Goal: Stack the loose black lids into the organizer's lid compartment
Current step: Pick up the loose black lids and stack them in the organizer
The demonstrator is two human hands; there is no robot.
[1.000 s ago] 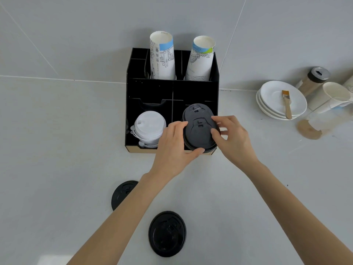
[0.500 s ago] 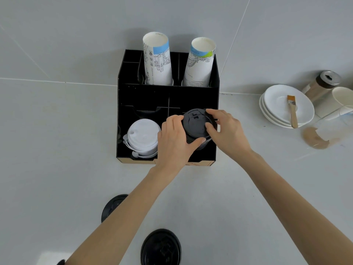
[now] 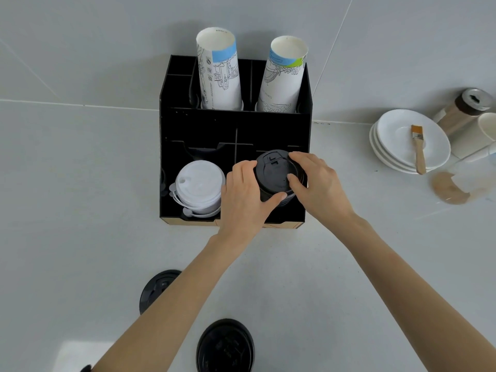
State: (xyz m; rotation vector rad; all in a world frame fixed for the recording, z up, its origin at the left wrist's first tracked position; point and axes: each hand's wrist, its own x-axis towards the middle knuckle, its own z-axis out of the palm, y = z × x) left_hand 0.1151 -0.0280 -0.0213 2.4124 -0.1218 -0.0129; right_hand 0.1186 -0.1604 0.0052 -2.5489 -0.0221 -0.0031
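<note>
A black organizer [image 3: 204, 130] stands against the wall. In its front right compartment sits a stack of black lids [image 3: 273, 174]. My left hand [image 3: 244, 200] grips the stack's left and front side, thumb under its near edge. My right hand [image 3: 318, 183] holds its right side, fingers on the top lid's rim. Two loose black lids lie on the counter near me: one [image 3: 155, 289] partly under my left forearm, the other [image 3: 225, 346] at the bottom edge.
White lids [image 3: 198, 185] fill the front left compartment. Two paper cup stacks [image 3: 218, 69] [image 3: 283, 76] stand in the rear slots. At the right are stacked white saucers [image 3: 391, 154] with a brush [image 3: 417, 149], a shaker [image 3: 461, 108], and a brown spill [image 3: 448, 189].
Both hands have carried the black lids from the front edge of the organizer down into the front right compartment. The camera has shifted slightly closer.
</note>
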